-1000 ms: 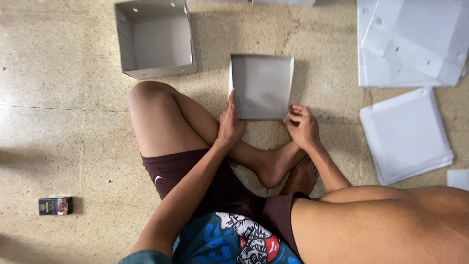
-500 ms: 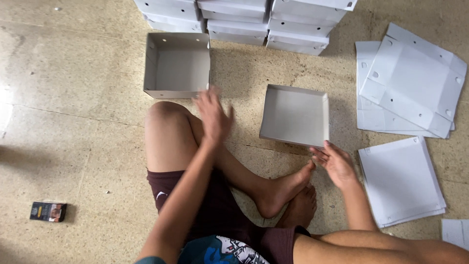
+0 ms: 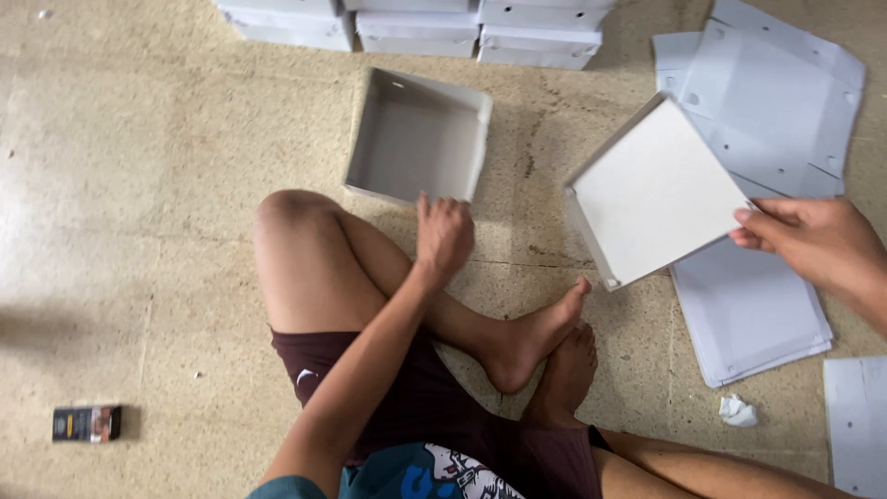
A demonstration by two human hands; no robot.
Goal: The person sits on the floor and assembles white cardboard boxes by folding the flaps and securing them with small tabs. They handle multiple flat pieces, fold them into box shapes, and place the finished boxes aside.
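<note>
Head view looked down on a person sitting cross-legged on the floor [image 3: 139, 231] amid white cardboard. Their right hand [image 3: 813, 242] pinched one edge of a folded box tray [image 3: 658, 192] between thumb and fingers, holding it lifted and tilted so that its flat bottom faced up toward the camera and its open side turned down and away; a grip at the edge seemed meant to leave the tray free to swing. It was nearly square, with no clear long axis, one corner pointing away from the person, the low corner just above the floor beside the bare feet. Under and beyond that hand lay a pile of flat sheets [image 3: 753, 319]. The left hand [image 3: 443, 233] was loosely curled, fingers together, touching the near wall of an open box [image 3: 416, 139] that sat mouth-up just past the knee. Beyond that hand stood finished boxes [image 3: 418, 30], stacked in a row. Near the right hand's side lay a crumpled scrap [image 3: 737, 409].
</note>
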